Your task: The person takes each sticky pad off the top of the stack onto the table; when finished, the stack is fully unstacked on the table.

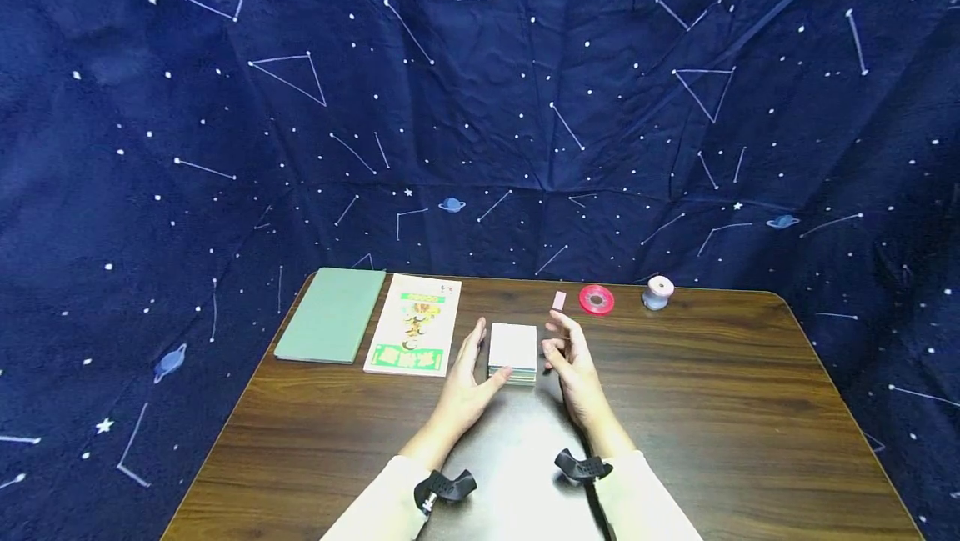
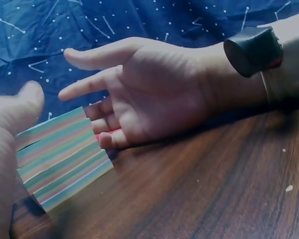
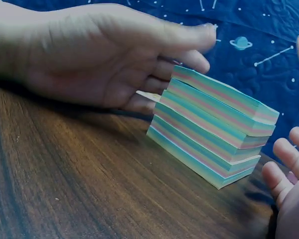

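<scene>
A stack of square note-paper pads (image 1: 513, 347), white on top with striped coloured edges, stands on the table between both hands. In the right wrist view the pads (image 3: 209, 127) sit slightly offset from each other. My left hand (image 1: 463, 395) is at the stack's left side, its fingers extended and its thumb reaching across the near corner. On the other side my right hand (image 1: 577, 370) is held loosely with bent, relaxed fingers; a gap shows between it and the pads in the head view. Nothing is in the right palm (image 2: 159, 94) in the left wrist view.
A green notebook (image 1: 332, 316) and a white illustrated booklet (image 1: 415, 324) lie to the left. Behind the right hand are a small pink rectangle (image 1: 559, 301), a red ring-shaped spool (image 1: 597, 300) and a pale spool (image 1: 657, 293). A dark blue starry curtain (image 1: 480, 107) hangs behind the wooden table (image 1: 712, 408).
</scene>
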Demonstrator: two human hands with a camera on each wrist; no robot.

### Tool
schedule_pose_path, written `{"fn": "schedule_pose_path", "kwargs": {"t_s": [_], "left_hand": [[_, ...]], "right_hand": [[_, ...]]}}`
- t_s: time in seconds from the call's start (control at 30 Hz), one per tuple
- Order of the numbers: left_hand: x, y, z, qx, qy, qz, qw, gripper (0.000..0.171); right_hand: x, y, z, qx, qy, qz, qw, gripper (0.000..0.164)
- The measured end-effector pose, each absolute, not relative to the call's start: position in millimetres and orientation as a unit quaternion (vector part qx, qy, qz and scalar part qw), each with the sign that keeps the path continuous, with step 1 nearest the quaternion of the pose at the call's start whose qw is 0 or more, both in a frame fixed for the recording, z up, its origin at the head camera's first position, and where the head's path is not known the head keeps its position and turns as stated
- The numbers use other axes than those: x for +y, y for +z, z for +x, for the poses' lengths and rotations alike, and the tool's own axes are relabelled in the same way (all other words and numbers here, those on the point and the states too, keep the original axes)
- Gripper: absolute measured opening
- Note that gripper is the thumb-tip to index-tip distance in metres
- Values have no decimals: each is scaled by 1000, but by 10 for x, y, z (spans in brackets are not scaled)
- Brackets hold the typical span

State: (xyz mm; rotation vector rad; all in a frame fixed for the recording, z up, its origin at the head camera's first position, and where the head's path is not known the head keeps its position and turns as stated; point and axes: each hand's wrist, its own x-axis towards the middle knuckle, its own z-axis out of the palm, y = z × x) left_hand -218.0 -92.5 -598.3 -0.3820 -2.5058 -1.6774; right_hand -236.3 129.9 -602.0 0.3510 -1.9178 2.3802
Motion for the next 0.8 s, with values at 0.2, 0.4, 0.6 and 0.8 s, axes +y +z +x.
{"fn": "schedule_pose_path", "kwargs": {"t_s": [0.2,0.4,0.6,0.8], "left_hand": [[-914,-5963,-2188,-842,-524,-123,30,96],[-896,-5948,-2174,-852,-503,-140,43,88],[-897,-5942,-2184,-846,-511,-147,45,81],[-908,-5953,-2196,-844,-516,-142,45,81]], "right_hand": [[1276,-6041,-2363,-675,728,118,19,70],[1253,-6065,-2375,-714,689,122,19,80],[1231,-6035,-2382,-724,683,99,8,82],[1230,-6034,-2391,-719,689,91,-5,79]]}}
